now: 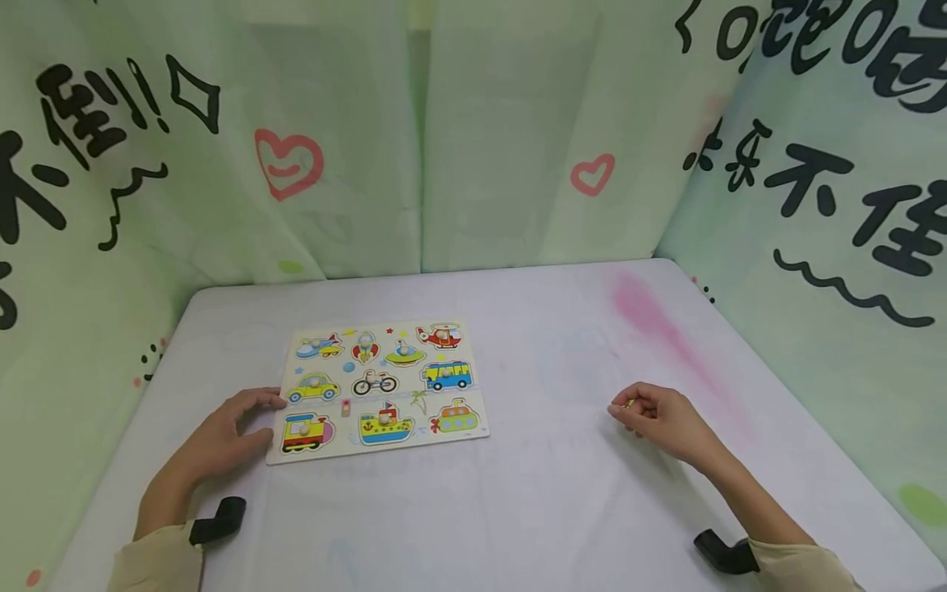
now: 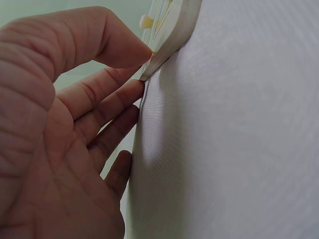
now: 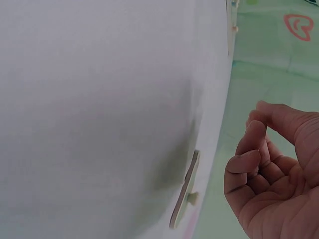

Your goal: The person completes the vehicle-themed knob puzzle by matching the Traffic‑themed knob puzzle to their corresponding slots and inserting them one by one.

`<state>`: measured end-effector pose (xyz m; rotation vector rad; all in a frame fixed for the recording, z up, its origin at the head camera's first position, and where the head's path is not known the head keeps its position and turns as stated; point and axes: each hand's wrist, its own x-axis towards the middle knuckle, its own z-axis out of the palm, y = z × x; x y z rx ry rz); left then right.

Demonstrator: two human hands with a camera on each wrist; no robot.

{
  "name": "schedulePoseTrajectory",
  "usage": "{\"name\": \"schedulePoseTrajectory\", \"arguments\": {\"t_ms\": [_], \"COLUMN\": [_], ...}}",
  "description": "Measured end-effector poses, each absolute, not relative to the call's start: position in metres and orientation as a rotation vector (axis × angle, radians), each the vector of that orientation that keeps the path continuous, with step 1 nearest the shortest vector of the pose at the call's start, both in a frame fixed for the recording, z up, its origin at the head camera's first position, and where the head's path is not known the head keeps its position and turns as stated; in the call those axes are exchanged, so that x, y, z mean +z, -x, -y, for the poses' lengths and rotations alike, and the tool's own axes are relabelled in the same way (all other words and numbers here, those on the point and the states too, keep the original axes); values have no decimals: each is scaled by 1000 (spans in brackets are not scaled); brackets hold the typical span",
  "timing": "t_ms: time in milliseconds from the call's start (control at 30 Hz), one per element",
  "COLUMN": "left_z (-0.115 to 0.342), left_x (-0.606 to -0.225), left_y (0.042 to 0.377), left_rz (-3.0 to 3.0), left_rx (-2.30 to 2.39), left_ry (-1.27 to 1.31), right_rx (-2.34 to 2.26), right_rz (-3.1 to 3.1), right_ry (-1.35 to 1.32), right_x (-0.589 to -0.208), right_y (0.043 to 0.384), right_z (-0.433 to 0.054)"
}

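Note:
A wooden puzzle board [image 1: 403, 454] with colourful vehicle pictures lies left of centre in the head view. My left hand [image 1: 229, 436] touches its left edge with thumb and fingertips. In the left wrist view the thumb [image 2: 124, 52] bends toward the board's corner [image 2: 172, 42], and the other fingers extend along the tabletop. My right hand [image 1: 662, 418] hovers to the right with curled fingers, thumb tip against the index finger [image 3: 253, 130]. Nothing shows between them. Below it, the right wrist view shows a thin knobbed puzzle piece [image 3: 183, 201] on the table, mostly hidden in the head view.
A white cloth covers the table [image 1: 543, 510], with a pink stain [image 1: 658, 321] at the back right. Printed green curtains [image 1: 503, 99] stand behind it and at both sides. Black wrist mounts [image 1: 725, 552] stick out by each sleeve.

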<state>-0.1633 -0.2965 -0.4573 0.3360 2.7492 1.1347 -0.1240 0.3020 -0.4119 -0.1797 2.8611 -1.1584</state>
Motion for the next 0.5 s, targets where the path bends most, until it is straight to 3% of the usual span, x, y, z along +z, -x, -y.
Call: {"name": "schedulePoseTrajectory", "arguments": {"t_ms": [500], "left_z": [298], "left_x": [-457], "left_y": [163], "left_rz": [-2736], "left_rx": [1164], "left_ry": [-348], "right_rx": [-966], "right_rz": [-2991], "right_ry": [160], "right_x": [-422], "right_y": [138], "right_z": [-340]}}
